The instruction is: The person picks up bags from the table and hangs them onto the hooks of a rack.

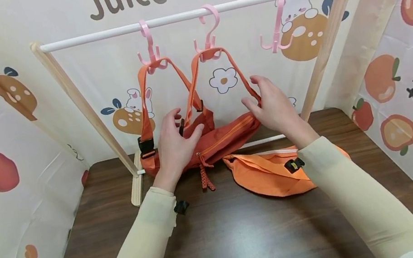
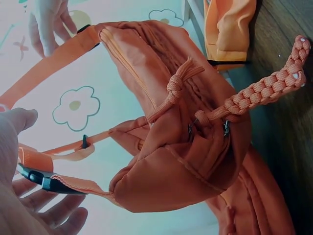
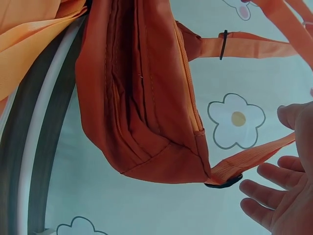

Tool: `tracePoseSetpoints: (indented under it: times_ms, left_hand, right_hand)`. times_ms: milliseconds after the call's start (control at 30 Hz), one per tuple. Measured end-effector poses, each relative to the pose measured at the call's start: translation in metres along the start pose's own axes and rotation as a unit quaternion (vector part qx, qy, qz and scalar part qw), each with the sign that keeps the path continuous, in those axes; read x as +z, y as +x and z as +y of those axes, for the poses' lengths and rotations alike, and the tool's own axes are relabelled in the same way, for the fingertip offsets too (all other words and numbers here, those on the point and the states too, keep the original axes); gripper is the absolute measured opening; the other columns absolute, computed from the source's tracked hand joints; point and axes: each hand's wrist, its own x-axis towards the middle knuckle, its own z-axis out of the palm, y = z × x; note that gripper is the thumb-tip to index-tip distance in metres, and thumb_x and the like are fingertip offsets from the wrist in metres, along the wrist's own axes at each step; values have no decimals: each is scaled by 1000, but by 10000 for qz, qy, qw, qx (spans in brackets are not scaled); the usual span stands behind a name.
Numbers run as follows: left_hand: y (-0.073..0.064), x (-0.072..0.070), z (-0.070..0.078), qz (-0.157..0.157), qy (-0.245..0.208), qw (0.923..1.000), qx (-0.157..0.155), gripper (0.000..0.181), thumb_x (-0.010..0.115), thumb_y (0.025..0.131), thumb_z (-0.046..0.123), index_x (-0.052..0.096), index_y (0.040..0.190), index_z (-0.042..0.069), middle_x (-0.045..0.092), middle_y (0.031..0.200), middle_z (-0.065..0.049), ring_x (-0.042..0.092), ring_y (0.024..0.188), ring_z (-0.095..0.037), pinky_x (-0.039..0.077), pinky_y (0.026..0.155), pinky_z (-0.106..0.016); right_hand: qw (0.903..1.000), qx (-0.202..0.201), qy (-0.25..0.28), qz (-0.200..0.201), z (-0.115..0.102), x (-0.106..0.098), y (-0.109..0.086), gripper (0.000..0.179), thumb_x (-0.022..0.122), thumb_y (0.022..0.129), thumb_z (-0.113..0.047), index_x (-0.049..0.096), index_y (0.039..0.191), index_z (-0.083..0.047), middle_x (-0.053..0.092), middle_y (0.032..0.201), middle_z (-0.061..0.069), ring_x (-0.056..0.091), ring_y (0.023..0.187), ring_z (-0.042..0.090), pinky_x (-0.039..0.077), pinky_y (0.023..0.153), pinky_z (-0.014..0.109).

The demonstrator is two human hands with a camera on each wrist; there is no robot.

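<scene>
A rust-red waist bag [image 1: 228,136] hangs by its orange strap from the middle pink hook [image 1: 209,41], braided zipper pull [image 1: 205,179] dangling. My left hand [image 1: 178,145] is at this bag's left end, thumb out and fingers spread around the strap beside a black buckle [image 2: 46,181]. At the right end my right hand [image 1: 274,105] has its fingers apart, close to the strap [image 3: 264,152]. Behind and to the left, a second rust-red bag [image 1: 150,164] hangs from the left pink hook [image 1: 149,47], partly hidden by my left hand and the front bag.
A light-orange waist bag [image 1: 265,178] lies on the dark wooden table [image 1: 234,239], partly under my right sleeve. The rack's white rail [image 1: 91,37] carries a third pink hook [image 1: 277,35] with nothing on it. Wooden posts [image 1: 82,107] stand at both sides before a printed cloth.
</scene>
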Motion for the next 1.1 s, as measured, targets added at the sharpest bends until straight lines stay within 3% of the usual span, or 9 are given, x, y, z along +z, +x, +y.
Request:
tracePoseSetpoints:
  times_ms: [400, 733, 967, 1100]
  left_hand:
    - [-11, -9, -4, 263, 227, 9983, 471, 76, 82, 91, 48, 52, 149, 8, 58, 142, -13, 57, 121, -31, 52, 100, -50]
    - [-22, -16, -3, 442, 369, 9954, 767, 77, 82, 91, 47, 52, 148, 4, 57, 143, -15, 55, 124, -32, 51, 100, -49]
    - [-31, -21, 2, 554, 378, 9929, 985, 76, 85, 89, 45, 54, 145, 4, 57, 142, -15, 54, 130, -32, 48, 106, -51]
    - [-36, -23, 4, 584, 352, 9921, 1049, 76, 86, 88, 45, 54, 144, 5, 57, 141, -14, 53, 128, -31, 48, 104, -50]
  right_hand:
    - [9985, -383, -317, 224, -3, -7, -24, 73, 67, 104, -41, 39, 159, -2, 50, 154, 21, 49, 139, 39, 39, 116, 57]
    - [9952, -761, -491, 367, -5, -14, -47, 71, 74, 101, -30, 42, 157, -1, 54, 150, 22, 52, 136, 41, 41, 113, 60]
    - [9937, -915, -587, 284, -4, -17, -63, 67, 77, 99, -26, 47, 152, 3, 59, 140, 24, 56, 127, 43, 44, 108, 61]
    - [9942, -849, -658, 68, -1, -18, -72, 67, 78, 99, -28, 49, 150, 4, 59, 139, 24, 56, 128, 42, 43, 109, 62]
